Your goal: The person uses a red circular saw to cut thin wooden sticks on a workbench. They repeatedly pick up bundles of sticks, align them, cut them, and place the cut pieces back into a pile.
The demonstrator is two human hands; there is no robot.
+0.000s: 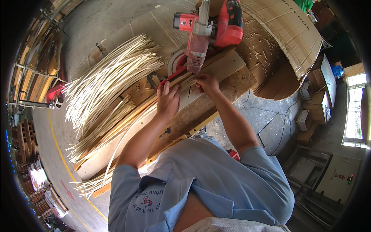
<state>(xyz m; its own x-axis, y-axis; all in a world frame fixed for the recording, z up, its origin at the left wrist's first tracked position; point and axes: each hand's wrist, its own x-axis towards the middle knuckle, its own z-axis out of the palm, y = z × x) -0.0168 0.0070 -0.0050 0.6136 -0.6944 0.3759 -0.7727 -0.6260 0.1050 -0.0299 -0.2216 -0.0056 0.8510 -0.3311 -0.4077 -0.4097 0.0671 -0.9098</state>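
Long pale rattan-like strips (143, 115) lie along a wooden board on the bench, and my left hand (169, 101) is closed over several of them, pressing them against the board. Close by on the right, my right hand (208, 82) pinches near the strips' ends, just below a red miter saw (198, 50). The saw's head stands above the strips, close to both hands; the blade's edge is hard to make out. What exactly lies between the right fingertips is too small to tell.
A large heap of pale strips (112, 73) lies left of the saw, with another bundle (92, 186) at the bench's near left end. Brown cardboard (288, 29) curves behind the bench at right. Racks of wood (38, 73) stand far left; cables lie on the floor at right.
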